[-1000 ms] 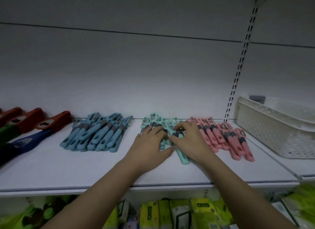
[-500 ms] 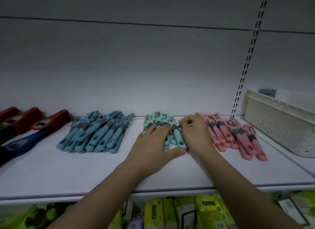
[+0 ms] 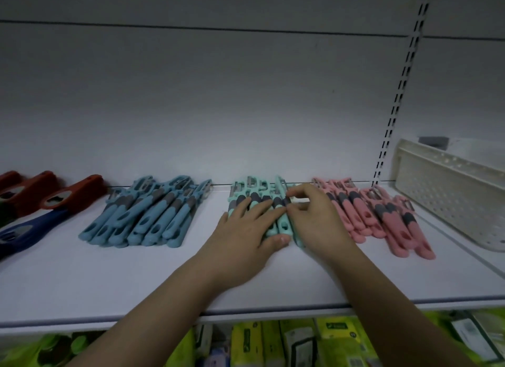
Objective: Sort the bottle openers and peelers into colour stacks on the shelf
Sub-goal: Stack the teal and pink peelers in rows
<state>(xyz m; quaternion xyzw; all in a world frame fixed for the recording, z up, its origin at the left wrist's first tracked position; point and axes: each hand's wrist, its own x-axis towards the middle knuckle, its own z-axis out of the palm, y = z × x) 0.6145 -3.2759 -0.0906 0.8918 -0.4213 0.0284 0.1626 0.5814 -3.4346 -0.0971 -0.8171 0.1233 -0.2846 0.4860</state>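
Right hand (image 3: 318, 219) shifted back over mint peelers (image 3: 257, 194), grip pinching one; left hand (image 3: 246, 230) flat, fingers spread, pressing stack.

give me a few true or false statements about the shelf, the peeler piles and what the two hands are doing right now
1. The mint green peeler pile lies between the blue peeler pile and the pink peeler pile. True.
2. The left hand lies flat on the blue pile. False: its straight fingers press on the mint green pile.
3. The right hand pinches a mint green peeler at the right edge of that pile. True.
4. The white perforated plastic basket sits at the left end of the white shelf. False: it is at the right end.
5. The red-handled bottle openers lie left of the blue pile. True.
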